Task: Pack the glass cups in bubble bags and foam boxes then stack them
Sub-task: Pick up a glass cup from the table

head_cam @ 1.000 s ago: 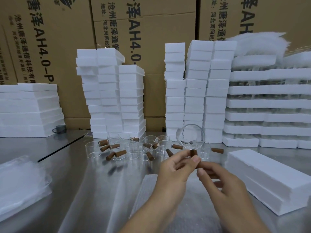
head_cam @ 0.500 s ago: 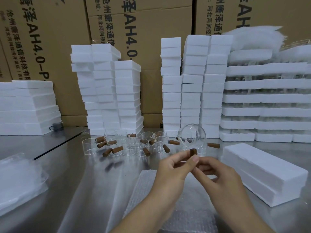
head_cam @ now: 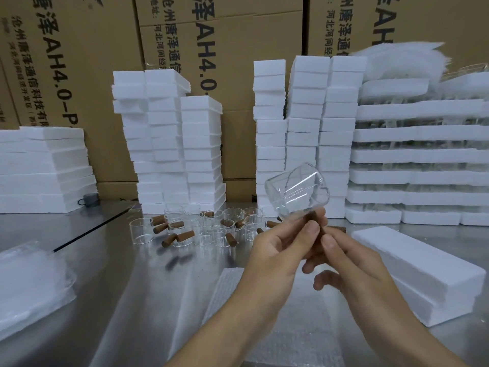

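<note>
Fingers of left hand (head_cam: 275, 250) and right hand (head_cam: 352, 258), I noted, pinched the brown wooden handle (head_cam: 312, 216) of a tilted clear glass cup (head_cam: 297, 192) above the shiny metal table (head_cam: 132, 274).

Bare shiny steel tabletop (head_cam: 111, 274) lies open on the left, between the heap of clear plastic bags (head_cam: 29, 282) and the white bubble-wrap sheet (head_cam: 296, 340); a cluster of clear glass cups with brown wooden handles (head_cam: 206, 229) blocks the middle; tall stacks of white foam boxes (head_cam: 172, 144) wall the back; a long white foam box (head_cam: 423, 268) bars the right.
</note>
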